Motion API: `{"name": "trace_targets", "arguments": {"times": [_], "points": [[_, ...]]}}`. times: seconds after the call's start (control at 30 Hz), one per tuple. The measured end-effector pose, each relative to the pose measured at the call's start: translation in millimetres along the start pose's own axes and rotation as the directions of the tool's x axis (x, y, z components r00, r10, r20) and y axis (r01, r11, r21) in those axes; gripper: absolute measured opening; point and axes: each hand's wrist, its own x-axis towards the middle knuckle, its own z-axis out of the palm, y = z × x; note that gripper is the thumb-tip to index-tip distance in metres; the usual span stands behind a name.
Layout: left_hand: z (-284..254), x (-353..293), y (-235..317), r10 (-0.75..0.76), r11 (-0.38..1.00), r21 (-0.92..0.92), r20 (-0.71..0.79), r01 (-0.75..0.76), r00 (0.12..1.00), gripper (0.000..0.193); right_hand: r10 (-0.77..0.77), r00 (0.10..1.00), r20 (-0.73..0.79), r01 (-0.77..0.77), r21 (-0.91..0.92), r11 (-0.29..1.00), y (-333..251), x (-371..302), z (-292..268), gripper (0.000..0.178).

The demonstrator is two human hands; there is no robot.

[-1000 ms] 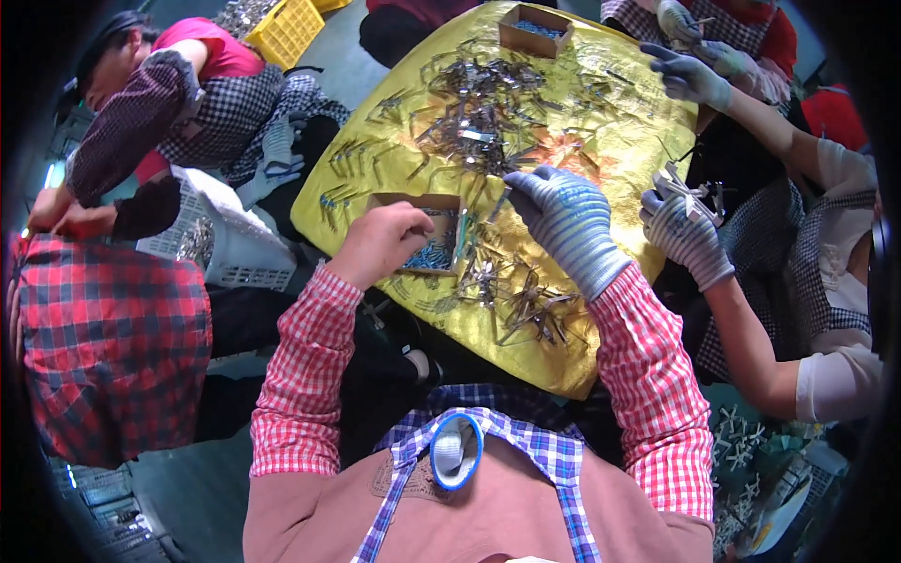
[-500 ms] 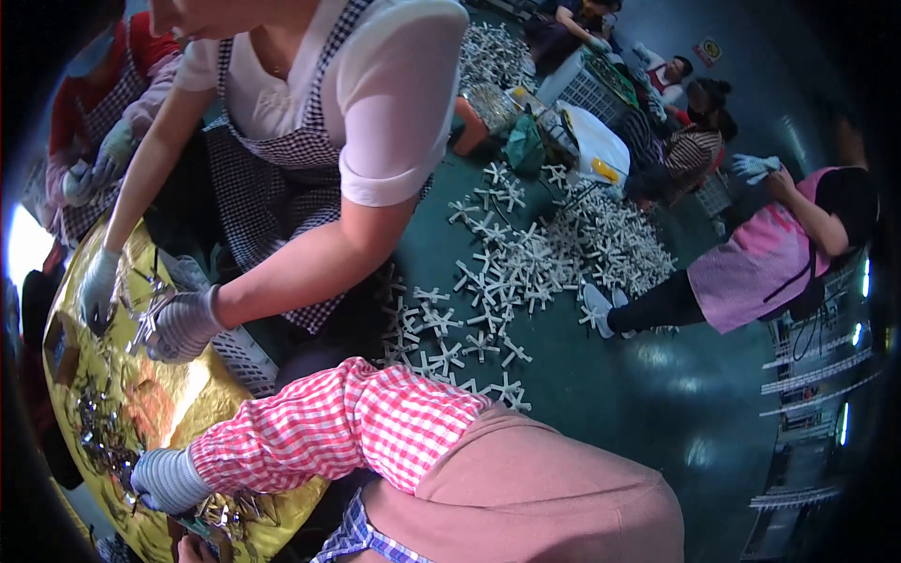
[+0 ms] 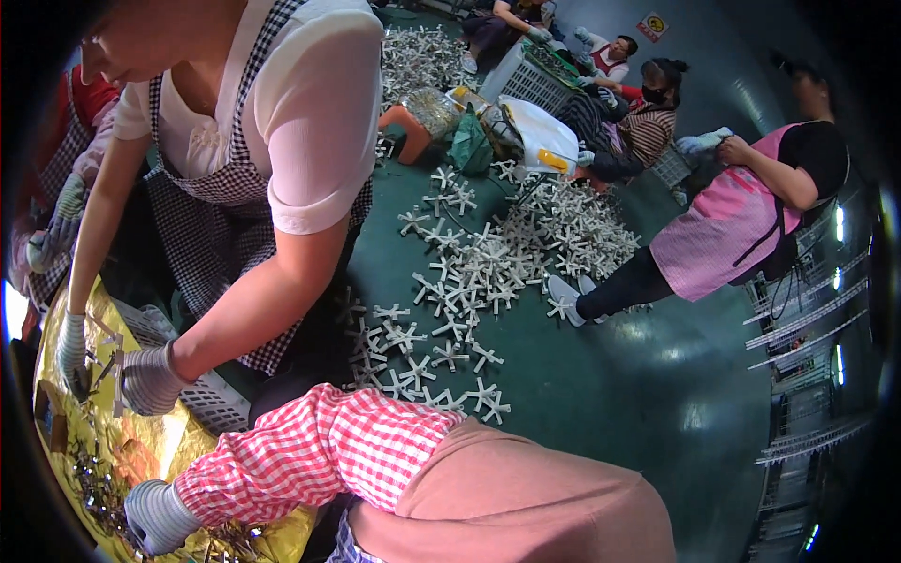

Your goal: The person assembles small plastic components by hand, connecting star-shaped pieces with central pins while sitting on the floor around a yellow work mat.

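1. Sorting step: right hand (image 3: pixel 158 516), gloved, rests among small metal parts (image 3: pixel 94 483) on the yellow surface (image 3: pixel 178 441); its grip cannot be told.
2. Left hand is out of view.
3. Next move likely calls for pinching one part.

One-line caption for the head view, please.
The wearer's gloved hand rests among small metal parts on a yellow table; white cross-shaped pieces litter the green floor.

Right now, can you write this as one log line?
right hand: gloved, among small metal parts | table: yellow | left hand: unseen | floor: white cross-shaped pieces
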Motion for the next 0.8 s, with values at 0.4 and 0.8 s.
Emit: {"name": "trace_targets", "arguments": {"times": [0.4, 0.8], "points": [[-11, -16, 18, -0.301, 0.619, -0.776, -0.095, 0.119, 0.949, 0.007, -0.105, 0.990, 0.095, 0.110, -0.057, 0.992, -13, -11, -21, 0.026], [-38, -27, 81, -0.263, 0.227, -0.969, -0.152, -0.092, 0.953, 0.014, 0.028, 0.968, 0.251, -0.077, 0.184, 0.980, -5, -34, 3, 0.031]]}}
